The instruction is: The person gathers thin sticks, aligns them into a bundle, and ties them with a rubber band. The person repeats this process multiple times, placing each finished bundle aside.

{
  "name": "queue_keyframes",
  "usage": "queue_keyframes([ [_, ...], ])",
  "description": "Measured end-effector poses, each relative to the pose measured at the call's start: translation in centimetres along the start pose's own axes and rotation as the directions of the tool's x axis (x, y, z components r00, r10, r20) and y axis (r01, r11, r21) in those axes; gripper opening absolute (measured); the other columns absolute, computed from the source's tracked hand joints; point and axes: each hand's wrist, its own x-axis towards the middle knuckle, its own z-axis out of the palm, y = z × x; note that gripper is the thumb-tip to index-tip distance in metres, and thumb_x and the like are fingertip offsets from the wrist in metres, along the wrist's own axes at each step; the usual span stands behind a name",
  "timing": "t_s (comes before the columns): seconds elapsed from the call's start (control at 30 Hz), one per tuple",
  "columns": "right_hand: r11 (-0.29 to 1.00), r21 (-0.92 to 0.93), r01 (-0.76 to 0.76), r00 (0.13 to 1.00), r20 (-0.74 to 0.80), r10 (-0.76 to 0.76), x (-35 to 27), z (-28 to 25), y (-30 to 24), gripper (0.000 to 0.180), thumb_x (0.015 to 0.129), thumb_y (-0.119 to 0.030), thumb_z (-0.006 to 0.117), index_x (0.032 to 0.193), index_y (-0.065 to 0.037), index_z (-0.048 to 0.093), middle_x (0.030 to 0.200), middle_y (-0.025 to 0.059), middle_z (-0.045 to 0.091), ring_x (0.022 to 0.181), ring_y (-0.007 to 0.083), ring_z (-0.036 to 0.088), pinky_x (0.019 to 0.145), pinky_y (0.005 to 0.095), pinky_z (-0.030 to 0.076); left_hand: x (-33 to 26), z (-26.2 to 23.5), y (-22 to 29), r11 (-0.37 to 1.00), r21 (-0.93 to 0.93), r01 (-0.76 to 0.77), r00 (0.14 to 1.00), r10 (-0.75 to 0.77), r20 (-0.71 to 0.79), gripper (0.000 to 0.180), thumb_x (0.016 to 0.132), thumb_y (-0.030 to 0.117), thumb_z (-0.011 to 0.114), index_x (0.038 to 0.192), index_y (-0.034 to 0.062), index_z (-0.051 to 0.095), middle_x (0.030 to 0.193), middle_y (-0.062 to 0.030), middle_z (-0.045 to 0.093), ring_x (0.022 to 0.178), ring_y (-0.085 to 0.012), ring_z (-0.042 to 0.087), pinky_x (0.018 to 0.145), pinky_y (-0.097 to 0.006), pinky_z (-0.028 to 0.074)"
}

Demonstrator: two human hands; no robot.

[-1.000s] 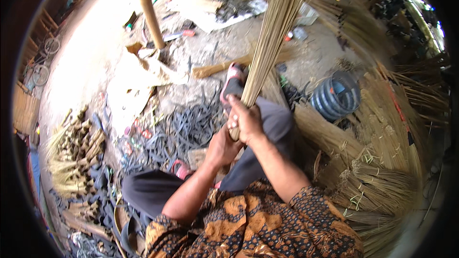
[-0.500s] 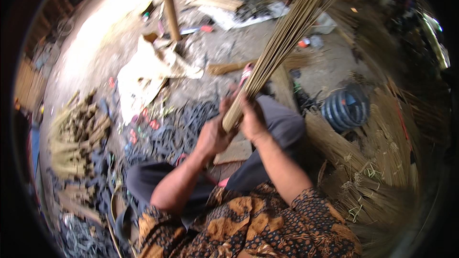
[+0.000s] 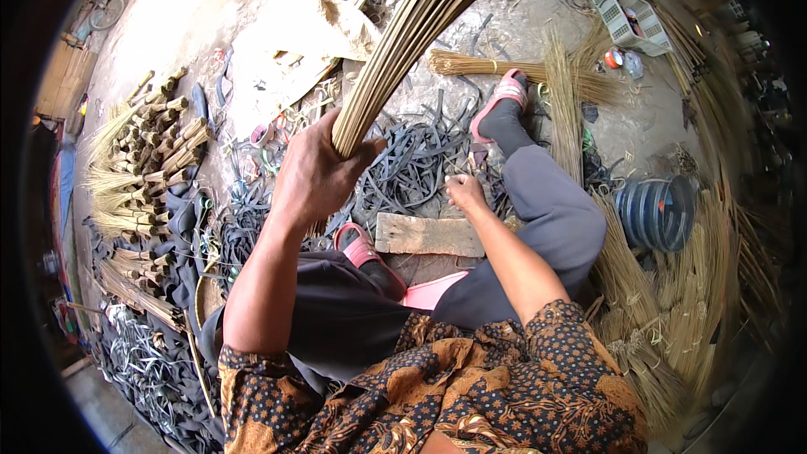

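A thick bundle of thin brown sticks point(image 3: 402, 42) slants up and away to the upper right. My left hand point(image 3: 313, 175) is wrapped round its near end. My right hand point(image 3: 467, 194) is off the bundle, low beside my right knee, its fingers curled together; whatever they hold, if anything, is too small to make out. Close by it lies a tangled heap of dark rubber-like strips point(image 3: 408, 170). A worn wooden board point(image 3: 427, 235) rests on the ground between my feet, which wear pink sandals point(image 3: 507, 94).
Short stick bundles point(image 3: 139, 160) are piled at the left. To the right stand a ribbed dark blue container point(image 3: 656, 212) and long stick bundles point(image 3: 681, 311). A tied bundle point(image 3: 487, 65), a pale crate point(image 3: 635, 21) and crumpled sacking point(image 3: 294, 42) lie farther off.
My right hand has let go of the bundle and dropped to the strips at the right. My left hand, still holding the bundle, has moved left and up. The view has shifted.
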Motion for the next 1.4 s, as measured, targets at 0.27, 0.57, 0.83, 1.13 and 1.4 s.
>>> queue_keyframes([
  [0.27, 0.954, -0.183, -0.238, 0.965, -0.159, 0.21, 8.3, 5.3, 6.8, 0.038, 0.09, -0.043, 0.074, 0.102, -0.006, 0.078, 0.109, 0.0202, 0.076, 0.107, 0.0366, 0.072, 0.092, 0.0433, 0.055, 0.6, -1.5, -0.6, 0.991, -0.088, 0.096, 0.994, -0.1, -0.036, 0.033, 0.089, 0.022, 0.081, 0.112, 0.0025, 0.068, 0.078, -0.0135, 0.072, 0.07, -0.0172, 0.069, 0.071, -0.034, 0.055],
  [0.57, 0.871, 0.477, 0.119, 0.993, -0.035, -0.117, 6.1, 4.9, 3.1, 0.033, 0.097, -0.024, 0.067, 0.114, 0.003, 0.059, 0.089, 0.0128, 0.072, 0.071, 0.0187, 0.066, 0.071, 0.0384, 0.054, 1.5, -1.2, -2.1, 0.986, 0.024, 0.166, 0.985, -0.164, -0.06, 0.037, 0.091, 0.027, 0.08, 0.117, 0.0043, 0.068, 0.079, -0.0122, 0.071, 0.072, -0.0191, 0.067, 0.071, -0.037, 0.054],
  [0.83, 0.655, -0.36, 0.664, 0.738, 0.178, -0.651, -11.1, -2.3, -10.1, 0.032, 0.104, -0.027, 0.059, 0.121, -0.001, 0.061, 0.093, 0.0167, 0.071, 0.087, 0.0333, 0.071, 0.076, 0.046, 0.052, 1.2, -0.2, -4.6, 0.969, 0.23, 0.088, 0.99, -0.059, -0.129, 0.035, 0.091, 0.039, 0.077, 0.105, 0.0077, 0.068, 0.078, -0.0206, 0.07, 0.074, -0.0402, 0.07, 0.067, -0.049, 0.051],
  [1.13, 0.783, 0.219, 0.583, 0.665, 0.426, -0.614, -25.1, -2.6, -17.6, 0.033, 0.111, -0.026, 0.05, 0.105, -0.001, 0.07, 0.07, -0.005, 0.049, 0.064, 0.005, 0.041, 0.058, 0.0273, 0.035, -0.7, 2.4, -3.8, 0.923, 0.384, 0.002, 0.989, 0.054, -0.135, 0.032, 0.091, 0.038, 0.074, 0.098, 0.0074, 0.066, 0.081, -0.0217, 0.072, 0.079, -0.0425, 0.072, 0.069, -0.054, 0.056],
  [1.4, 0.738, 0.237, 0.633, 0.723, 0.162, -0.672, -27.6, -2.1, -16.3, 0.028, 0.112, -0.023, 0.05, 0.117, -0.003, 0.069, 0.069, -0.0075, 0.045, 0.064, 0.0016, 0.038, 0.057, 0.0221, 0.032, -2.3, 4.1, -3.6, 0.922, 0.374, -0.097, 0.979, 0.156, -0.129, 0.028, 0.094, 0.032, 0.069, 0.097, 0.0045, 0.064, 0.08, -0.022, 0.071, 0.076, -0.0419, 0.073, 0.066, -0.052, 0.057],
])
